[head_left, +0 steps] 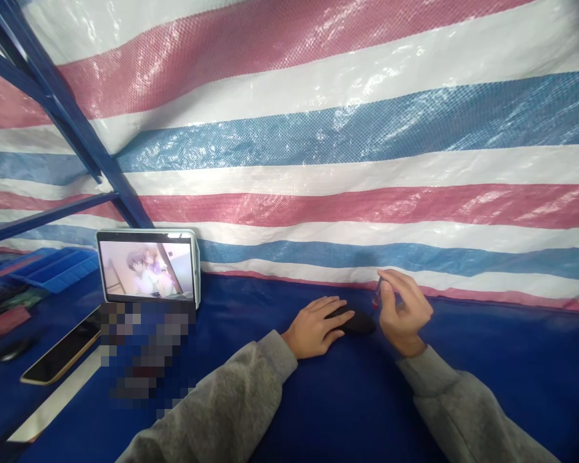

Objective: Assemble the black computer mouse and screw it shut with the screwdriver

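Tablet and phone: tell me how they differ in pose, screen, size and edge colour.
The tablet is propped up, while the phone lies flat. The tablet's screen is lit with a cartoon picture; the phone's is dark. The tablet looks larger than the phone. The tablet has a pale border, whereas the phone's edge is gold-toned. Both are rectangular, with their screens in view.

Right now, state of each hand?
Left hand: open, fingers resting over the dark rounded object.
Right hand: closed, pinching a small slim item, red at its lower end.
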A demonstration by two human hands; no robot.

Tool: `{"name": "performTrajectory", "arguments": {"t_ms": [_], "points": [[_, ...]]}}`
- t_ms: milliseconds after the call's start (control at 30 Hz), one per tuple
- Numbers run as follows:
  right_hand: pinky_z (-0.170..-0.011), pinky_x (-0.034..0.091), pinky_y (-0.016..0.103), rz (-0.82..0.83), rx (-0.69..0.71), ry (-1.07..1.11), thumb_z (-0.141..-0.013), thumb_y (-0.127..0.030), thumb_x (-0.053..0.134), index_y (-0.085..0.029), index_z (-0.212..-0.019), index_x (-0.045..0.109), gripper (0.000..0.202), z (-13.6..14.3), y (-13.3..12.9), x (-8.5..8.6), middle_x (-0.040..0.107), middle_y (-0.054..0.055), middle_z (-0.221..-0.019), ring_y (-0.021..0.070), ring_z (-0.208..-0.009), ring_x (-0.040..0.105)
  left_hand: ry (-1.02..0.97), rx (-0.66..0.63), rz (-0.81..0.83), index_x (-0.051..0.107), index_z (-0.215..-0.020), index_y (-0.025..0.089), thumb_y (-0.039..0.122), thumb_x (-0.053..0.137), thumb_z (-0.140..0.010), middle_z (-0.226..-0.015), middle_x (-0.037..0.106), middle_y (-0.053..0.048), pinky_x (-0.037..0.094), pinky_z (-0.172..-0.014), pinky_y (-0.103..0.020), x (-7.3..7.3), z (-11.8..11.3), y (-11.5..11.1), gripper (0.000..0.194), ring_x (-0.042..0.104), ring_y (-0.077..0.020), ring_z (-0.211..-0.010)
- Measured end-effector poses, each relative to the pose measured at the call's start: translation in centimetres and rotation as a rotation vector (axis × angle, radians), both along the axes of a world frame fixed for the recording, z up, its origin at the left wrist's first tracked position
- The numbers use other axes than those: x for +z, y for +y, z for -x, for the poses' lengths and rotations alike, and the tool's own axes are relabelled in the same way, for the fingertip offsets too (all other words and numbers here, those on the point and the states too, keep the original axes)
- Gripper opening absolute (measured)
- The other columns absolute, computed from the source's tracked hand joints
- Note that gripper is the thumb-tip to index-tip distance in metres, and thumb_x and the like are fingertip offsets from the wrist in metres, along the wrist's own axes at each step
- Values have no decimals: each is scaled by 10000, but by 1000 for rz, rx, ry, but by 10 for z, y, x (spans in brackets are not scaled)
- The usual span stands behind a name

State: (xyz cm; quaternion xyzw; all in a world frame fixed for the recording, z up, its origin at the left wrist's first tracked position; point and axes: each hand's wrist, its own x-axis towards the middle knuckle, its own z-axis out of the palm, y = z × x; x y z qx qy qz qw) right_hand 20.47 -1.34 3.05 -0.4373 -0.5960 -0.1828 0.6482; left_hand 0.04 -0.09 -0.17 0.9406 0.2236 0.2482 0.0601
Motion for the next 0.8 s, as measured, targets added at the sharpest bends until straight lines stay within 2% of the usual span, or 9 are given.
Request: {"name": "performTrajectory", "arguments": {"t_ms": [500,800], "points": [[-797,533,401,25,19,63,-876,-187,544,-189,-985,701,191,1,1,-1,682,87,-919,219,-864,655,-2,0,-6,464,-1388,239,349,441,-987,-1463,445,-64,324,-1152,-420,0,0,0,416,381,-220,-1379],[-859,543,433,62,11,64,-901,-187,513,-189,-992,696,205,-2,1,4,723,85,-918,225,-917,681,-2,3,0,471,-1384,235,341,461,-980,-1459,450,-63,306,-1162,-405,-1,0,1,417,381,-210,-1378]]}}
